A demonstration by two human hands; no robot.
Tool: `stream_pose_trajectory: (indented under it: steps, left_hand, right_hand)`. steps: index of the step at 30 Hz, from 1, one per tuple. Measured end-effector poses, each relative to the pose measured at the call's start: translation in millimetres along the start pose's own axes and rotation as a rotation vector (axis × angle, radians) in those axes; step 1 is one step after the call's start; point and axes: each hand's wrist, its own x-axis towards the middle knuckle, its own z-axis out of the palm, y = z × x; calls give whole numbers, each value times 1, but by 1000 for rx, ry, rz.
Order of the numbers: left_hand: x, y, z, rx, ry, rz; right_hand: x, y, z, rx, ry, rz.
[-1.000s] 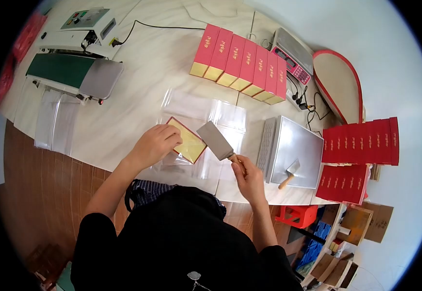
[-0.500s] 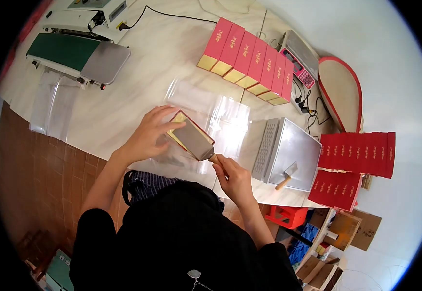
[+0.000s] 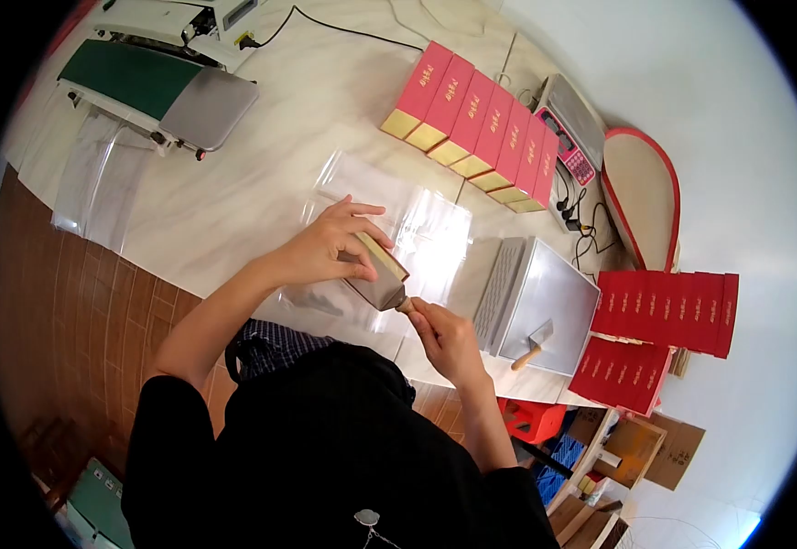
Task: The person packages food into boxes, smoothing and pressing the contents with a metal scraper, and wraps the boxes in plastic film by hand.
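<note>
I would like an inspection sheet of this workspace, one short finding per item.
Surface: marbled table, clear plastic bags lying on it.
Job's things: yellow-faced box, partly hidden by scraper and left hand.
Clutter: second scraper on metal tray; red boxes in a row.
Hands: right hand grips scraper's handle; left hand at the box, grasp unclear.
Cables: black cable from machine across table; dark cables near scale.
Surroundings: red stool and carton beyond table's edge.

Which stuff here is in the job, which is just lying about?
Likely in the job:
- spatula, in right hand
- gold-faced box, at left hand
- clear plastic by the hands

Likely lying about:
- second spatula
- scale
- red stool
</note>
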Motion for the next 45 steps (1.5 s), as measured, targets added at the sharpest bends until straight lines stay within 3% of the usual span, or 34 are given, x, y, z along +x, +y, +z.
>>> stream_pose_trajectory:
  steps: [17,23,25,30,34,37,39,43,45]
  left_hand:
    - [13,-11,-1,18,-47,-98]
    - [16,-16,2,59,-54,-49]
    - [17,-16,2,66,-57,-33]
    - [18,-11,-1,87,-71,-21]
    - [19,-9,-1,141,-73,-42]
    - [19,-8,-3,172,61,-60]
    - [15,-8,-5,-128,228,-246]
    - [-5,-23,19,-383,455,-221]
    - [-11,-33,40,-685,648,-121]
  right_hand:
    - [-33,-1,-13,-149,18,-44]
    - [-72,15,-49,4,32,167]
    - [-70,10,-55,56,-78,306]
    - [-39,2,-19,187,-68,51]
    - [-19,3,-5,85,-72,22]
    - [-12,5,-5,23,34,-31]
    - [-11,7,-6,-3,44,-19]
    - [-9,2,-9,-150,57,-29]
    - [-9,-3,-10,-184,52,-26]
